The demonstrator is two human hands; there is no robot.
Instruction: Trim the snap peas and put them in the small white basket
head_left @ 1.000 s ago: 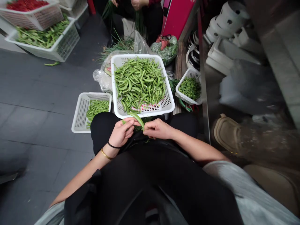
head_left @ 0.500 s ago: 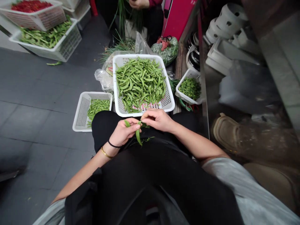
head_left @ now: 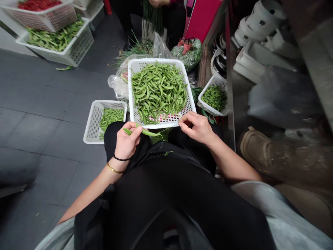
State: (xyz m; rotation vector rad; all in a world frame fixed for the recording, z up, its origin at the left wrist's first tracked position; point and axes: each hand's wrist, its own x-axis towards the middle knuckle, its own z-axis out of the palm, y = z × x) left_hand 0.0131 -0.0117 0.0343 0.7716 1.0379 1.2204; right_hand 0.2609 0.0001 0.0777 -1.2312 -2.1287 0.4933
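Observation:
My left hand [head_left: 128, 139] is closed around green pea pods, one [head_left: 149, 133] sticking out to the right between thumb and fingers, another tip showing on the left. Off to the right, my right hand [head_left: 197, 127] pinches a thin string that stretches from the pod's far end. Both hands are above my lap, at the near rim of a large white basket [head_left: 132, 100] heaped with pea pods [head_left: 158, 90]. A smaller white basket [head_left: 90, 126] on the floor to the left holds more pods [head_left: 111, 118]. Green scraps lie on my black apron [head_left: 166, 194].
Right of the large basket stands a small basket of leafy greens [head_left: 214, 98], beside a metal edge. Stacked baskets [head_left: 78, 52] of red and green vegetables are at the far left. Opposite, a person's hand [head_left: 158, 2] holds long green stalks. Plastic bags [head_left: 118, 86] lie nearby.
My hands have moved apart: the right one has gone right, drawing a string off the pod. The left hand has shifted left, and its pod now points sideways instead of down.

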